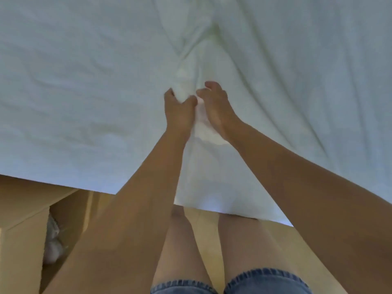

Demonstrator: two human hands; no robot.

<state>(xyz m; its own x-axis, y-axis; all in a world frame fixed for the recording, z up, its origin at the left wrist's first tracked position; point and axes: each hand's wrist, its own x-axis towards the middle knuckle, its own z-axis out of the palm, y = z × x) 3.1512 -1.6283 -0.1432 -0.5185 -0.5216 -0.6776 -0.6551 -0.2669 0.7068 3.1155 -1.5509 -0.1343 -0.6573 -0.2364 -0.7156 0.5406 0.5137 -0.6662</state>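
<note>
White wrinkled fabric sheet (84,81) was spread wide over the bed and filled the whole upper part of the view; its near edge ran across the view just above the person's knees. In the middle of it the cloth was pulled up into a narrow raised fold, and long creases ran from this fold away to the far side and to the right.

The left hand (180,112) gripped the fold from the left side, its fingers (169,93) and thumb clenched around the bunched cloth. The right hand (215,109) was just beside it, on the right side of the same fold; its thumb lay against the cloth and its fingers (212,84) were curled over it, so it seemed to hold the fold too. The two hands were almost touching, with only the bunched cloth between them.

Below the edge of the sheet, an open brown cardboard box (23,230) stood on the left, with pale crumpled plastic wrapping (53,240) inside. Frayed blue denim shorts (265,281) showed at the bottom.
</note>
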